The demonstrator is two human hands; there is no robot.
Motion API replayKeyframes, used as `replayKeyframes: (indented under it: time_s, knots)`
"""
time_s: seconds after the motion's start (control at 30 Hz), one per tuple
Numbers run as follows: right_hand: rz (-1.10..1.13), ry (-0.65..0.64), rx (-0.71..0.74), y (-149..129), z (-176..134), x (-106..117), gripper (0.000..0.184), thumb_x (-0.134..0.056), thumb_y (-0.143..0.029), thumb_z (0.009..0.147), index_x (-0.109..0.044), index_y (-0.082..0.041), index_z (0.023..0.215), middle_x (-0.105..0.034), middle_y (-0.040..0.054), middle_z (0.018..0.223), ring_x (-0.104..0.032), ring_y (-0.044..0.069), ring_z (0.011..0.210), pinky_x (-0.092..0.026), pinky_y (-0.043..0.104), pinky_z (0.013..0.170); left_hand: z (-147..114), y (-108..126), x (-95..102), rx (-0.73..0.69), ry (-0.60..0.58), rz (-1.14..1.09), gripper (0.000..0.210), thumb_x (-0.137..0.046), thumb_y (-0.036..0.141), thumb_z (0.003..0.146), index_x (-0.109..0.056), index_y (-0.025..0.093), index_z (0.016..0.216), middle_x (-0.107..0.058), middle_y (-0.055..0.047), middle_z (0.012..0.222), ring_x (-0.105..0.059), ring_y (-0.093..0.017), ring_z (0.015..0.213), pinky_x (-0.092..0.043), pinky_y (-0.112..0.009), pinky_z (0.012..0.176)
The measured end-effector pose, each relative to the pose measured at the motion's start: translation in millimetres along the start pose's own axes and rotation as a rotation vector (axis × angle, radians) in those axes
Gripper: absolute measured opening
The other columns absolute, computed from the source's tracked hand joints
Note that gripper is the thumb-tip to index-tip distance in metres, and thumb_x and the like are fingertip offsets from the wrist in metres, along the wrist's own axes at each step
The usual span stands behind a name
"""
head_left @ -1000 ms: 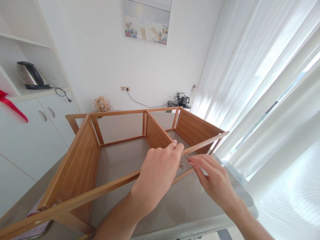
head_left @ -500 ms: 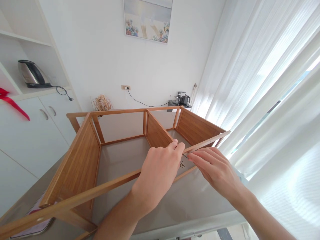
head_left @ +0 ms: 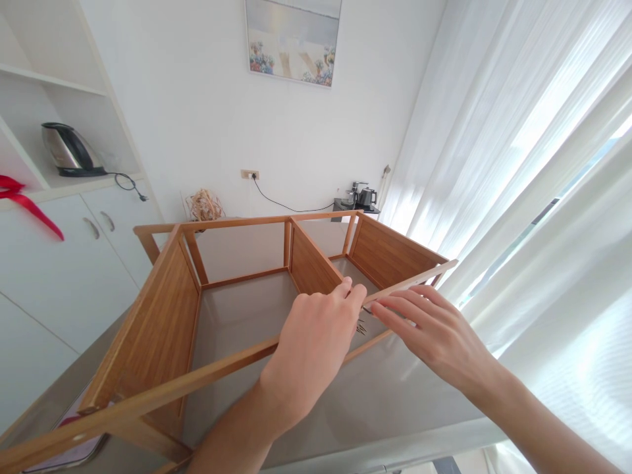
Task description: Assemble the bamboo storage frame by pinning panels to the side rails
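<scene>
A wooden frame (head_left: 223, 365) with several panels lies on a grey table, its open side up. My left hand (head_left: 309, 349) is wrapped over the front rail where the middle panel (head_left: 313, 258) meets it. My right hand (head_left: 434, 329) is just right of it, fingers stretched out and apart. Its index fingertip is at a thin dark metal piece (head_left: 366, 309) at the rail, perhaps a hex key or screw; the thumb is hidden. Several thin brass-coloured screws (head_left: 361, 327) lie on the table below, inside the frame.
The grey table (head_left: 365, 401) carries the frame. A tray (head_left: 86, 454) sits under its left corner. White cabinets (head_left: 59, 263) with a steel kettle (head_left: 72, 150) stand left. Curtains (head_left: 557, 276) hang close on the right. A small dark stand (head_left: 343, 205) holds another kettle at the back.
My right hand's fingers have opened out and lifted slightly from their closer pinch at the metal piece. My left hand keeps its hold on the rail. The view has shifted slightly.
</scene>
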State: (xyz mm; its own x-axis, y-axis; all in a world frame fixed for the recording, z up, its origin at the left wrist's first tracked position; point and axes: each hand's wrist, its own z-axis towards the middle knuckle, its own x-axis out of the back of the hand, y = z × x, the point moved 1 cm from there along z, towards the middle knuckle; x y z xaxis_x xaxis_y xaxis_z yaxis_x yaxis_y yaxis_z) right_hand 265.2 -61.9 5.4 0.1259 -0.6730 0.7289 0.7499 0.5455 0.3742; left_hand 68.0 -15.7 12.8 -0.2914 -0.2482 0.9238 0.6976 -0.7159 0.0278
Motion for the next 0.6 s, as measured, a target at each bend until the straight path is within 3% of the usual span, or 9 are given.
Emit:
replayKeyframes:
  time_s: [0.17,0.4,0.5,0.6]
  knots:
    - [0.049,0.005,0.013,2.9,-6.6,-4.5,0.029,-0.051,-0.004,0.095,-0.061,-0.017,0.119,-0.073,0.0088,0.108,-0.068,0.020,0.096,-0.052,0.038,0.085,1.2,0.0,0.1,0.000,0.000,-0.023,0.014,-0.049,0.016,0.099,-0.048,0.023,0.088,-0.074,-0.003,0.105,-0.069,-0.019,0.060,-0.030,-0.030,0.048]
    - [0.205,-0.047,-0.123,3.5,-13.5,-14.2,0.023,-0.052,-0.009,0.098,-0.062,-0.021,0.115,-0.073,0.0056,0.102,-0.066,0.019,0.090,-0.050,0.037,0.082,-0.7,-1.2,-1.3,-0.012,0.025,-0.015,0.010,-0.050,0.016,0.099,-0.050,0.023,0.091,-0.073,-0.003,0.112,-0.067,-0.017,0.058,-0.024,-0.030,0.047]
    - [0.313,-0.066,-0.248,-2.1,-16.4,-22.2,0.016,-0.050,-0.015,0.101,-0.064,-0.022,0.106,-0.070,0.0009,0.083,-0.061,0.015,0.071,-0.050,0.032,0.069,-1.0,-1.1,-1.5,-0.019,0.025,-0.013,0.009,-0.051,0.016,0.098,-0.050,0.023,0.093,-0.073,-0.003,0.111,-0.067,-0.018,0.057,-0.023,-0.030,0.046]
    - [0.416,-0.090,-0.433,-9.7,-20.6,-31.2,0.017,-0.049,-0.027,0.103,-0.066,-0.025,0.103,-0.071,-0.0005,0.081,-0.060,0.014,0.066,-0.049,0.027,0.057,-0.5,-1.5,-3.4,-0.020,0.038,-0.007,0.006,-0.053,0.017,0.098,-0.052,0.023,0.097,-0.073,-0.002,0.112,-0.068,-0.019,0.060,-0.023,-0.031,0.046]
